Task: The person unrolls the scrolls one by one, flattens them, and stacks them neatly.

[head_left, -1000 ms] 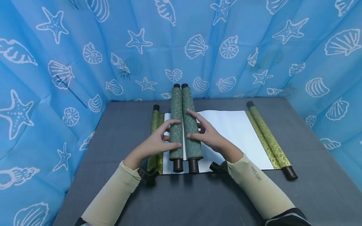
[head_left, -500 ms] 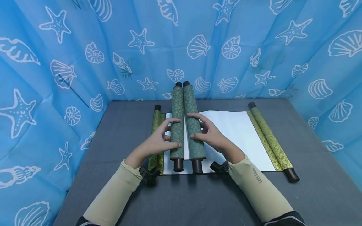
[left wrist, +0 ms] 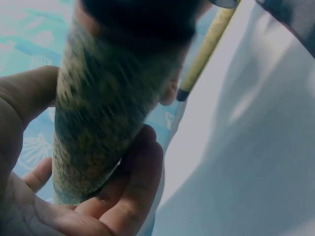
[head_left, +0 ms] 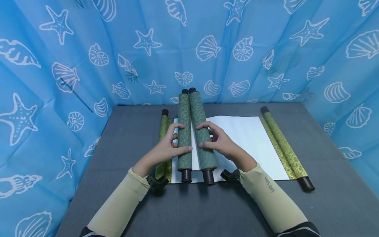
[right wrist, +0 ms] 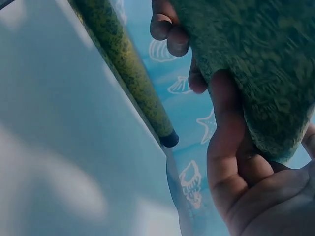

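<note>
In the head view, my left hand point(head_left: 167, 148) grips the left roll point(head_left: 185, 140) of a green-patterned hanging scroll, thumb on top and fingers curled round its left side. My right hand point(head_left: 222, 143) holds the right roll point(head_left: 197, 108) the same way. The rolls nearly meet at their far ends and spread toward me, with a narrow white strip between them. Each has dark end knobs. In the left wrist view, fingers point(left wrist: 142, 172) wrap under the green roll point(left wrist: 93, 142). Curled fingers point(right wrist: 226, 142) also wrap the other roll point(right wrist: 256, 64) in the right wrist view.
Beneath the green scroll, a second scroll lies spread on the grey table point(head_left: 136, 131), its white sheet point(head_left: 245, 138) facing up. Its yellow-patterned rollers point(head_left: 284, 148) sit at either side. A blue curtain point(head_left: 165, 62) with shells and starfish hangs behind and at both sides.
The near end of the right green roll has swung rightward, so the white gap between the rolls widens toward me. Both hands keep their grip and have shifted only slightly.
</note>
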Demonstrator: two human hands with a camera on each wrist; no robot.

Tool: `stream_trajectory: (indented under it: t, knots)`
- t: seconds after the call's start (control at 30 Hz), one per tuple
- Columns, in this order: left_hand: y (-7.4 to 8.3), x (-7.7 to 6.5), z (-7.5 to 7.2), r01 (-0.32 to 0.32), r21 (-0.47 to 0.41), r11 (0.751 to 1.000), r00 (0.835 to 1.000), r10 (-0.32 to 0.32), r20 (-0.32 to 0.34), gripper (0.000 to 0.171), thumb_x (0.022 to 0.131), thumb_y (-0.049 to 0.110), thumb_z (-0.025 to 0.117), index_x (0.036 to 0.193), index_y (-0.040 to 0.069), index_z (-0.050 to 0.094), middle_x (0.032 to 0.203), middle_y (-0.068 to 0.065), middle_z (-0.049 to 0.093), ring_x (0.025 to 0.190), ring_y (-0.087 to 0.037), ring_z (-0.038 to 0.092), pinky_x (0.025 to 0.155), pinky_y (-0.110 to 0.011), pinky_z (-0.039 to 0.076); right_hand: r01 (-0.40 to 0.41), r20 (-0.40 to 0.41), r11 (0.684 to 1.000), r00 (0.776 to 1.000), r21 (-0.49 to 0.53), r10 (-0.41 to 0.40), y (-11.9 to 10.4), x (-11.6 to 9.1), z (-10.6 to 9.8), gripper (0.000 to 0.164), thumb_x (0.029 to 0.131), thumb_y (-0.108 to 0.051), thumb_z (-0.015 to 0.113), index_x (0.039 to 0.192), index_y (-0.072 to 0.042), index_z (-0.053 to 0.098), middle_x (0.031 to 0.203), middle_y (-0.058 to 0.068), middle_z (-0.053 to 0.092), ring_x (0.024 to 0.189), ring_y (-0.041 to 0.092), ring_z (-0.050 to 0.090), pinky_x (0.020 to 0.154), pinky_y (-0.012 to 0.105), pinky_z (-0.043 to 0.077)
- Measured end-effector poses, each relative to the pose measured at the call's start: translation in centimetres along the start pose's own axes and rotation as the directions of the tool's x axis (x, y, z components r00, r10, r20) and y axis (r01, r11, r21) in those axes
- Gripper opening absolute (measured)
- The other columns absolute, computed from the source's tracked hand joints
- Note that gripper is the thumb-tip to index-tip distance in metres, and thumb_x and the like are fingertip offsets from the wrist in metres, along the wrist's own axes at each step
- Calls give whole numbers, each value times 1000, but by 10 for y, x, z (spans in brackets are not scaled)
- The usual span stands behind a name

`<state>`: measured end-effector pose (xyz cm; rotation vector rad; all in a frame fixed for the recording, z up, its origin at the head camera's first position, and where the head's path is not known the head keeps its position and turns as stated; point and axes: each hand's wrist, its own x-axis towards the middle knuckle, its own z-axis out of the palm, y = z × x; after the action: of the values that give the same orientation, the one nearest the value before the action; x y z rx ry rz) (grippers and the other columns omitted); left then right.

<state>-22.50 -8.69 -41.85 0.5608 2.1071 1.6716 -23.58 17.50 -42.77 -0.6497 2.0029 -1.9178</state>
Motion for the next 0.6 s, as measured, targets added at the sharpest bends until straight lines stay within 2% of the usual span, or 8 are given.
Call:
stream_trajectory:
  t: [0.1, 0.2, 0.37, 0.5, 0.6]
  knots:
    - [-2, 2, 0, -24, -17, 1000, 1000, 24, 16, 82, 97, 22, 79, 161, 34, 27, 154, -15, 38, 76, -23, 65, 70, -43, 56, -7, 7, 1000, 1000, -21, 7, 1, 0, 0, 53, 97, -2, 73, 143, -8, 48, 136, 25, 54, 98, 30, 73, 77, 46, 64]
    - [-2, 2, -1, -46, -15, 999, 999, 47, 18, 82, 98, 19, 78, 162, 33, 29, 163, -9, 30, 72, -22, 62, 68, -42, 55, -17, 12, 999, 1000, -47, 17, 1, 0, 0, 52, 98, -7, 75, 143, -9, 48, 129, 25, 59, 98, 29, 71, 78, 44, 62]
    - [-4, 4, -3, -75, -16, 997, 997, 75, 22, 77, 99, 18, 76, 161, 31, 32, 164, -2, 28, 61, -17, 45, 62, -40, 49, -43, 3, 998, 999, -38, 43, 0, -3, -4, 60, 99, -8, 74, 151, -13, 45, 137, 26, 54, 101, 29, 69, 80, 45, 62]
    - [-6, 4, -8, -104, -15, 994, 995, 104, 1, 70, 100, 14, 74, 159, 27, 38, 165, -1, 31, 55, -13, 37, 57, -32, 46, -52, 9, 999, 999, 4, 52, -2, -4, -7, 77, 98, -5, 73, 164, -21, 36, 152, 25, 43, 115, 33, 69, 86, 47, 63]
    - [-8, 1, -12, -113, -5, 994, 993, 113, -20, 63, 100, 11, 72, 155, 24, 44, 166, -1, 32, 50, -10, 30, 53, -27, 42, -53, 27, 999, 998, 4, 53, -3, -4, -8, 81, 97, -4, 71, 167, -22, 33, 158, 23, 36, 117, 34, 69, 88, 45, 63]
